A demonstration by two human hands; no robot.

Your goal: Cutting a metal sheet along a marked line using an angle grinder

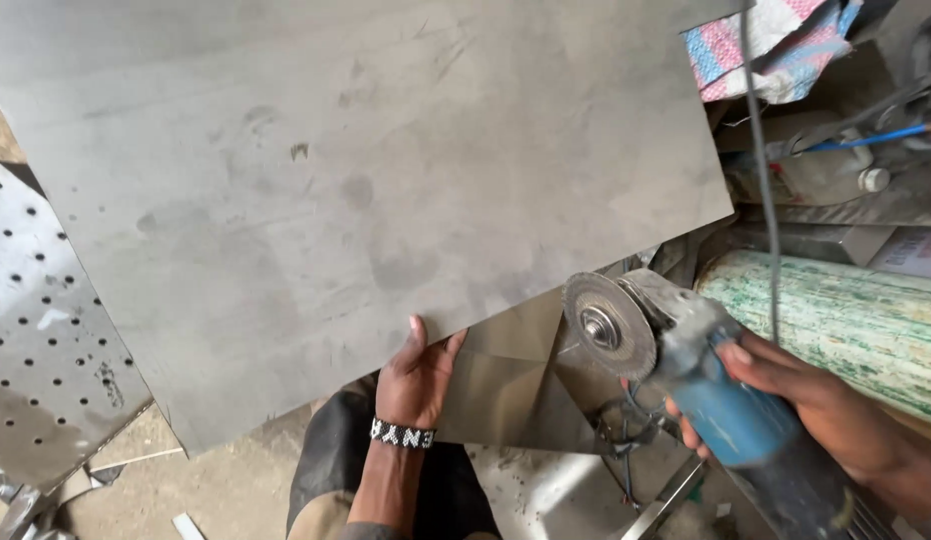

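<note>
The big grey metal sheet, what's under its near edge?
Under the metal sheet, the left hand grips its edge, with a folded metal piece and perforated plate partly showing. Anything further beneath is covered.

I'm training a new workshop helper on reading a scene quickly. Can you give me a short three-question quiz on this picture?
1. True or false: the left hand grips the near edge of the large grey metal sheet.
2. Which tool does the right hand hold? A) hammer B) angle grinder C) drill
3. Fill in: the panel at the far left is full of small round ____.

Key: 1 true; 2 B, the blue-bodied grinder, its disc facing the camera and off the sheet; 3 holes.
</note>
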